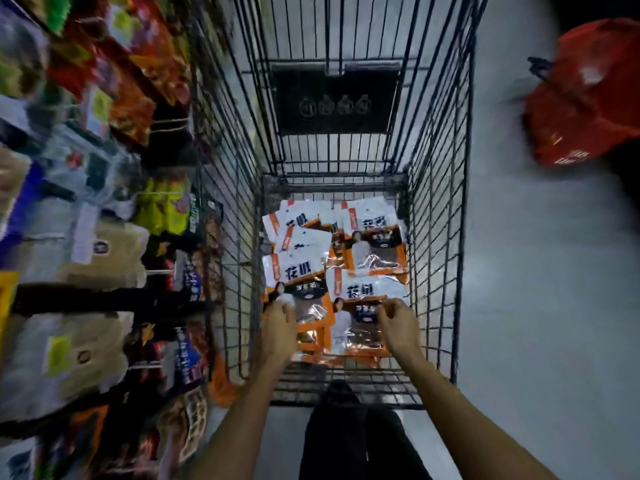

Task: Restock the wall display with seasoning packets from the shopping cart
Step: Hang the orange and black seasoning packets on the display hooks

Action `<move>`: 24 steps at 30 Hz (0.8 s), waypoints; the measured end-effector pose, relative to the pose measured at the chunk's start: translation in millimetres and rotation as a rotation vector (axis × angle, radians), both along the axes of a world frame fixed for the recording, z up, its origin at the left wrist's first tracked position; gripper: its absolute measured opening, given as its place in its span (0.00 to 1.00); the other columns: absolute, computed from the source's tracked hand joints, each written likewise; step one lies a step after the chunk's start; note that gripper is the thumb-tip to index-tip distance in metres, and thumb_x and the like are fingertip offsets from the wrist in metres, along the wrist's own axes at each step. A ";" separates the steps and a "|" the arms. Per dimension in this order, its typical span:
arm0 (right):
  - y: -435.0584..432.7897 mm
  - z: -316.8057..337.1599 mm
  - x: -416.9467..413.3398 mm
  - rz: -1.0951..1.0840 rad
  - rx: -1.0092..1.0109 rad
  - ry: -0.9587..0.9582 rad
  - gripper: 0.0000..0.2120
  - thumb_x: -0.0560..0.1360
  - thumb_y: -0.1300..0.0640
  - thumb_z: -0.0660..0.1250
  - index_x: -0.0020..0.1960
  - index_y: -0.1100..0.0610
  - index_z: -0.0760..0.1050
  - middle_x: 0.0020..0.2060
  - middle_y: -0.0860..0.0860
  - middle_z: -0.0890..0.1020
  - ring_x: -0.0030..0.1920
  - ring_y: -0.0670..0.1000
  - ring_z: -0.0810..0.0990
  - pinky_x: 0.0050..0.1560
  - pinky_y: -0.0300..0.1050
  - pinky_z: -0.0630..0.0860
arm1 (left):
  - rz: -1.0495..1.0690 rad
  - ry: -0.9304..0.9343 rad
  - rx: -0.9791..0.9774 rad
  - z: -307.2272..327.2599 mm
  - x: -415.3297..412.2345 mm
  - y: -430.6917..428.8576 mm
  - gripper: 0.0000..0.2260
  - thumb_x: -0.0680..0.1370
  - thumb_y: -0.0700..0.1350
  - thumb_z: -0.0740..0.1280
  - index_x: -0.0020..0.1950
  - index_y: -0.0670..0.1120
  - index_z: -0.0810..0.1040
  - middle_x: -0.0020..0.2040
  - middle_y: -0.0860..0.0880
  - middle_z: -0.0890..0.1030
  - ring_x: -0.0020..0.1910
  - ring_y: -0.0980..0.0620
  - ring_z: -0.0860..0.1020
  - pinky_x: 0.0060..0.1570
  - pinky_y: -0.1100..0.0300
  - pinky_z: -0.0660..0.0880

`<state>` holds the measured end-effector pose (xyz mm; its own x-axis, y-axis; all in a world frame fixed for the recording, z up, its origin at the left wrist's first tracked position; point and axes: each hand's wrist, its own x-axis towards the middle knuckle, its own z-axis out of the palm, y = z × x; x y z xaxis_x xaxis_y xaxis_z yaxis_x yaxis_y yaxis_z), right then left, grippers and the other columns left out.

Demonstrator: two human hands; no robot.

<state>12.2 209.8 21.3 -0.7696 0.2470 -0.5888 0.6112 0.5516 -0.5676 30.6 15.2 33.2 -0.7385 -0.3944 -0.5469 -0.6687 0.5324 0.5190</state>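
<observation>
Several white-and-orange seasoning packets lie in a loose pile on the bottom of the black wire shopping cart. Both my arms reach down into the cart. My left hand hovers over the near-left packets with fingers loosely curled, and I cannot tell whether it touches them. My right hand pinches the upper edge of the nearest right packet with fingertips bent. The wall display of hanging packets runs along the left, blurred.
A black sign plate hangs on the cart's far end. A red shopping basket stands on the grey floor at upper right. My dark trouser legs are at the cart's near end. Display hooks and bags crowd the left side.
</observation>
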 end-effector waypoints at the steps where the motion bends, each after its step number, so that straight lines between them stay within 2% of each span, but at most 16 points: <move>1: -1.0 -11.8 -5.0 0.003 0.033 -0.038 0.10 0.79 0.59 0.63 0.56 0.64 0.76 0.49 0.58 0.82 0.49 0.56 0.79 0.47 0.46 0.75 | 0.004 -0.025 -0.012 -12.7 -7.3 -2.1 0.14 0.83 0.43 0.56 0.61 0.37 0.74 0.56 0.35 0.78 0.54 0.39 0.76 0.48 0.53 0.70; 3: -1.7 -33.7 -11.7 0.001 0.067 -0.104 0.14 0.78 0.57 0.66 0.60 0.64 0.73 0.55 0.60 0.80 0.56 0.58 0.79 0.56 0.53 0.76 | 0.037 -0.072 -0.035 -36.4 -19.7 -4.2 0.14 0.81 0.42 0.59 0.65 0.36 0.71 0.60 0.35 0.75 0.58 0.39 0.74 0.50 0.55 0.69; 6: -3.7 -56.9 -16.1 -0.019 0.123 -0.180 0.19 0.76 0.54 0.69 0.61 0.64 0.70 0.56 0.59 0.78 0.58 0.58 0.77 0.57 0.52 0.76 | 0.169 -0.112 -0.034 -63.5 -32.3 -3.9 0.23 0.79 0.41 0.65 0.71 0.36 0.64 0.68 0.37 0.68 0.65 0.40 0.68 0.58 0.54 0.68; 9: -7.6 -72.3 -15.1 -0.024 0.196 -0.201 0.23 0.73 0.53 0.71 0.61 0.63 0.68 0.56 0.59 0.76 0.58 0.56 0.75 0.56 0.48 0.73 | 0.228 -0.139 -0.035 -82.9 -38.9 -2.9 0.27 0.76 0.41 0.68 0.71 0.36 0.62 0.68 0.37 0.68 0.66 0.39 0.68 0.60 0.50 0.68; 15: -20.7 -86.5 -11.7 -0.060 0.294 -0.293 0.29 0.70 0.49 0.75 0.63 0.63 0.68 0.60 0.59 0.75 0.61 0.59 0.74 0.60 0.54 0.74 | 0.265 -0.262 -0.138 -98.8 -47.4 -5.5 0.32 0.73 0.45 0.73 0.70 0.37 0.61 0.68 0.36 0.67 0.67 0.36 0.67 0.63 0.43 0.68; 17: -22.8 -91.7 -11.3 -0.116 0.236 -0.310 0.29 0.69 0.52 0.75 0.63 0.63 0.69 0.60 0.59 0.76 0.62 0.58 0.74 0.61 0.55 0.74 | 0.271 -0.265 -0.152 -100.5 -49.5 -6.4 0.32 0.71 0.44 0.75 0.69 0.37 0.63 0.67 0.36 0.68 0.65 0.36 0.68 0.61 0.43 0.69; 20: -22.8 -98.9 -12.2 -0.310 0.036 -0.312 0.23 0.69 0.57 0.76 0.60 0.64 0.73 0.56 0.60 0.80 0.58 0.59 0.78 0.59 0.57 0.76 | 0.337 -0.242 -0.139 -103.2 -52.7 -9.8 0.33 0.67 0.43 0.78 0.65 0.38 0.65 0.64 0.36 0.72 0.62 0.37 0.72 0.57 0.43 0.73; 24: -19.9 -100.8 -10.1 -0.453 -0.168 -0.289 0.15 0.71 0.61 0.74 0.55 0.64 0.78 0.51 0.59 0.83 0.51 0.58 0.82 0.56 0.56 0.78 | 0.470 -0.173 0.026 -106.1 -58.0 -15.5 0.30 0.63 0.41 0.80 0.61 0.38 0.72 0.59 0.40 0.78 0.57 0.40 0.77 0.52 0.47 0.78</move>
<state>2.1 189.9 -79.5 -0.4098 0.4001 -0.8197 0.9098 0.1142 -0.3990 -27.4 -0.3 -72.9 -0.3822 -0.6471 -0.6596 -0.9104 0.1415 0.3887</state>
